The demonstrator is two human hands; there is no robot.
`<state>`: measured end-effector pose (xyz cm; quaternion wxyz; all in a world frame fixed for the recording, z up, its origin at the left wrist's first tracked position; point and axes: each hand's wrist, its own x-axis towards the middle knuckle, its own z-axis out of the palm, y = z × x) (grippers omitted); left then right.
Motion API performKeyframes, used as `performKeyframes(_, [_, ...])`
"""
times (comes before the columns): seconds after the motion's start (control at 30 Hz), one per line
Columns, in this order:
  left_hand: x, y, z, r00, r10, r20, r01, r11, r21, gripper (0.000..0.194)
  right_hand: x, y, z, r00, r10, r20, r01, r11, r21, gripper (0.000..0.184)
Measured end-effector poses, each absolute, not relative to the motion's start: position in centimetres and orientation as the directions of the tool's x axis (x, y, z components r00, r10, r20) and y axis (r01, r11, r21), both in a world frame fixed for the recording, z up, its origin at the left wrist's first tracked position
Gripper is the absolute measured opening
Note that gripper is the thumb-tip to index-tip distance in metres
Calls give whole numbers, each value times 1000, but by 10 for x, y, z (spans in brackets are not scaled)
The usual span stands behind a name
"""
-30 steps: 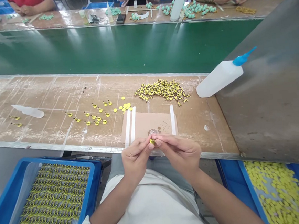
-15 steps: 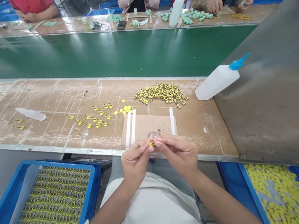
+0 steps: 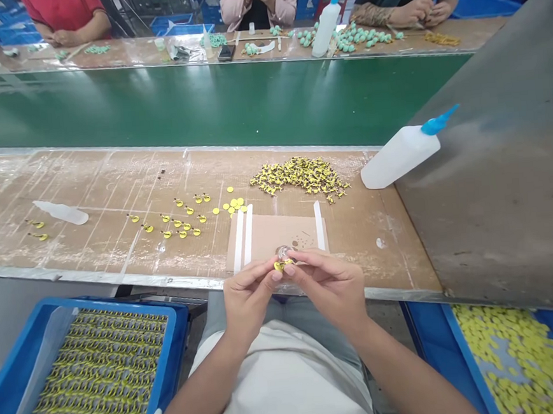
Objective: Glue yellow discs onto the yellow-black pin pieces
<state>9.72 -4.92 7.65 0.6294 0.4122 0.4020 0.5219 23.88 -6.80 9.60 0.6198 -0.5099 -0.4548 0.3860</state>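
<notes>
My left hand (image 3: 251, 293) pinches a small yellow disc (image 3: 278, 267) between thumb and fingertips. Close against it, my right hand (image 3: 331, 287) pinches a small yellow-and-black piece (image 3: 288, 262); whether the two parts touch is too small to tell. Just beyond the fingertips sits a small clear round dish (image 3: 284, 252), partly hidden, on a cardboard sheet (image 3: 282, 227) with white tape strips. Behind the sheet lies a pile of yellow-and-black pieces (image 3: 303, 176). Loose yellow discs (image 3: 233, 205) are at the sheet's back left corner, and discs with dark pieces on them (image 3: 177, 223) stand further left.
A white squeeze bottle (image 3: 399, 156) leans against the metal panel (image 3: 504, 182) at right. Blue trays with finished-looking rows (image 3: 98, 368) and loose discs (image 3: 523, 360) flank me. Beyond the green belt (image 3: 201, 101), several people handle small parts.
My hands stay together over the sheet. More of the yellow-and-black piece shows in my right fingers beside the disc. Across the belt, the right-hand person's hands have come together.
</notes>
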Motion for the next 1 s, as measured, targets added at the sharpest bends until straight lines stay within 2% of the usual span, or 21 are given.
performKeyframes(0.13, [97,-47,74,168,979,-113,-369,169,914,21,238,-70,93,274,956,107,-44,123,-991,19])
performKeyframes(0.33, [94,-44,70,179,981,-70,-362,132,923,19,238,-66,97,245,970,-3,-173,41,-984,20])
performKeyframes(0.53, [91,-44,67,213,973,-89,-386,167,907,21,238,-63,101,183,980,-77,-285,-23,-958,19])
performKeyframes(0.67, [87,-44,69,225,972,-72,-421,164,892,25,242,-54,104,131,973,-191,-339,-137,-931,26])
performKeyframes(0.77, [79,-41,69,167,981,-101,-442,166,882,29,249,-35,108,110,967,-230,-314,-186,-931,33])
performKeyframes(0.9, [66,-35,66,15,990,-142,-435,135,890,31,252,9,114,62,980,-187,-227,-168,-959,36])
performKeyframes(1.0, [54,-28,61,-104,984,-142,-391,91,916,31,245,51,109,20,995,-98,-42,-98,-994,38])
